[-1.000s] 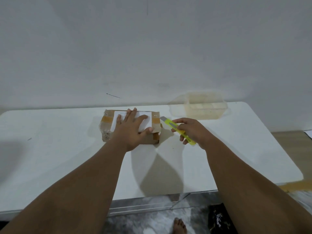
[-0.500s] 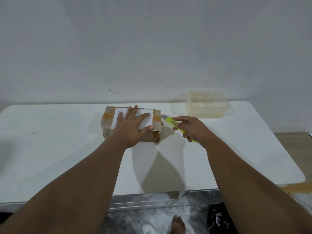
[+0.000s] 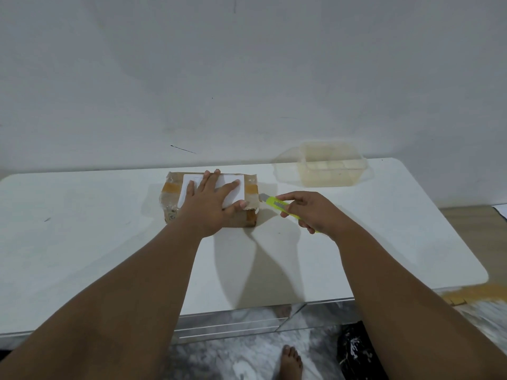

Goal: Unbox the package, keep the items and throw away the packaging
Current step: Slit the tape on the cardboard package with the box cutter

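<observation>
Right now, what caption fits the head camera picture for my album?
Left hand flat on a taped cardboard box while right hand brings a yellow cutter to its side.

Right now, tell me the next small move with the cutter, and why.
Probably slide the cutter blade along the taped right edge of the box. The left hand pins the box flat, and the right hand holds the blade tip at that edge.

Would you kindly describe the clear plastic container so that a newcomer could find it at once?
Start at the white table against the wall and look to its far right corner. There, beyond the right hand, stands an open, see-through plastic container, well apart from the taped cardboard box. It alone is transparent and yellowish.
</observation>
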